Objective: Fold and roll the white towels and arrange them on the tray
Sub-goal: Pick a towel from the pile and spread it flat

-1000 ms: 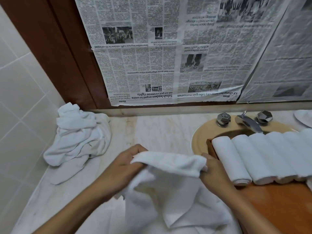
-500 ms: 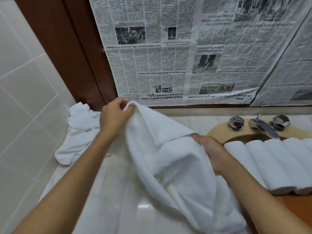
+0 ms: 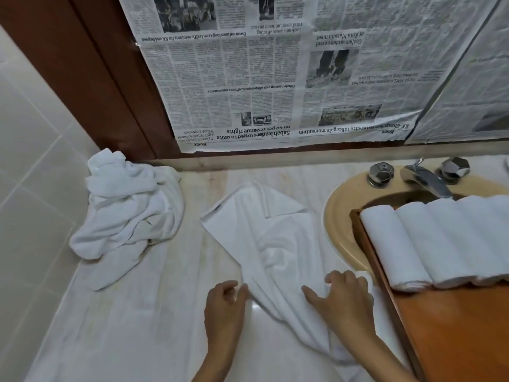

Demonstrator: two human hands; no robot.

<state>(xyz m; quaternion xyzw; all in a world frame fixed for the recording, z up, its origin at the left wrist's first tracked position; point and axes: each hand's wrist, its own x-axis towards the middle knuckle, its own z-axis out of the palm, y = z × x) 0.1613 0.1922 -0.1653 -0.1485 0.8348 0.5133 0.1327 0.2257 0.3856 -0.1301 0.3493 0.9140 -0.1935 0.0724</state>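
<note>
towel (image 3: 264,232) now down on the counter (image 3: 137,326), rumpled, between loose pile (image 3: 129,210) left and tray (image 3: 454,326) right; half a second ago it hung lifted. right hand (image 3: 344,299) grasps its near corner. left hand (image 3: 225,301) curled at near edge, grip cannot be told. likely next: flattening, then folding.

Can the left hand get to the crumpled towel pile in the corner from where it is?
Probably yes. Only bare countertop lies between the left hand and the crumpled towel pile, though it must first release the edge of the spread towel it seems to pinch.
</note>
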